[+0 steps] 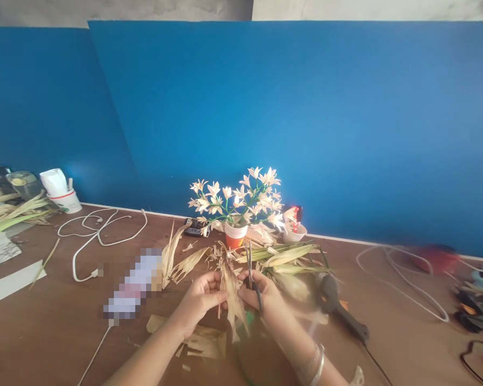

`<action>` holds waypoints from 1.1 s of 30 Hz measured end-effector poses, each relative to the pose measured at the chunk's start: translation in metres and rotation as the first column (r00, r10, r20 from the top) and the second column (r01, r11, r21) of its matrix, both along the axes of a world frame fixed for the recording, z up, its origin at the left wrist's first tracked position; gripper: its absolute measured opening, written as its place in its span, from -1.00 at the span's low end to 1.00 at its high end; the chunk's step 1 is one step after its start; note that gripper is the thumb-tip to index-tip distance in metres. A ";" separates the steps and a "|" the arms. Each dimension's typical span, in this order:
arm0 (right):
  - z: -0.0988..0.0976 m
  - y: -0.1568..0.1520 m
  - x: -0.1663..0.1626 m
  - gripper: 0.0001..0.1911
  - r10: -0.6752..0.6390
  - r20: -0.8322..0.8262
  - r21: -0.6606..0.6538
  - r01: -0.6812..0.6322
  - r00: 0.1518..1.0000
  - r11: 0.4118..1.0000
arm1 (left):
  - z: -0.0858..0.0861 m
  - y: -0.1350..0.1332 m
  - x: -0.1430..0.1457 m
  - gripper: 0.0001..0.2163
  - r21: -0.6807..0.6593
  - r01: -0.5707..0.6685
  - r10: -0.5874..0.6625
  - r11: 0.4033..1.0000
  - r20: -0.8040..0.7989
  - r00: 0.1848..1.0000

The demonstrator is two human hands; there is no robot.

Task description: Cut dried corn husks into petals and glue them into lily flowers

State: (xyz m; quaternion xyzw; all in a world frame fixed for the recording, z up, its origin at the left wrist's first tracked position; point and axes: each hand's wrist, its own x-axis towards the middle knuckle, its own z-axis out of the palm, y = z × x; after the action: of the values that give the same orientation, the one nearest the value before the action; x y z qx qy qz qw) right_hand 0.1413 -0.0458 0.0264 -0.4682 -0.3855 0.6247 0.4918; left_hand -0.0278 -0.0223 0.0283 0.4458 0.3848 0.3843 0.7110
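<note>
Husk [234,303], dry, tan, brown-tinged, ragged at lower end

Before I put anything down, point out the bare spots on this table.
Bare tabletop shows right of the glue gun, short of the clutter at the right edge, and at left between the paper strip and the pixelated object. It's crowded around the left hand and right hand, with dried husks, scissors and the cup of flowers.

- I am facing blue panels [306,118], which are meeting along a slanting edge to my left.
- Above them, a greyish wall [165,12] is showing.
- Below, a brown worktop [32,338] is spreading before me.
</note>
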 end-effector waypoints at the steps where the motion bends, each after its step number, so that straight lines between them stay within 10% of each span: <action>1: -0.001 0.000 0.000 -0.53 0.001 -0.005 -0.002 -0.001 1.000 1.000 | 0.000 0.000 0.000 -0.71 0.003 0.004 -0.004 1.000 0.001 1.000; 13: 0.010 -0.002 0.004 -0.56 -0.019 0.076 -0.003 0.020 0.997 1.000 | 0.009 0.014 -0.016 -0.77 0.115 -0.072 0.099 0.991 -0.245 0.964; 27: 0.018 0.005 0.026 -0.51 -0.051 0.264 0.042 0.042 0.963 0.998 | 0.031 0.021 -0.070 -0.68 0.336 0.099 0.255 0.937 -0.848 0.465; 33: 0.022 0.001 0.023 -0.52 -0.052 0.261 0.030 0.046 0.964 0.998 | 0.025 0.020 -0.070 -0.73 0.355 0.110 0.255 0.928 -0.824 0.505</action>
State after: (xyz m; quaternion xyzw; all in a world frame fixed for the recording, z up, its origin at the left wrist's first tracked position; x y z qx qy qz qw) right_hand 0.1642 -0.0445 0.0480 -0.5502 -0.4428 0.5404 0.4575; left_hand -0.0979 -0.0019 0.0533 0.6829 0.6269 0.2062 0.3133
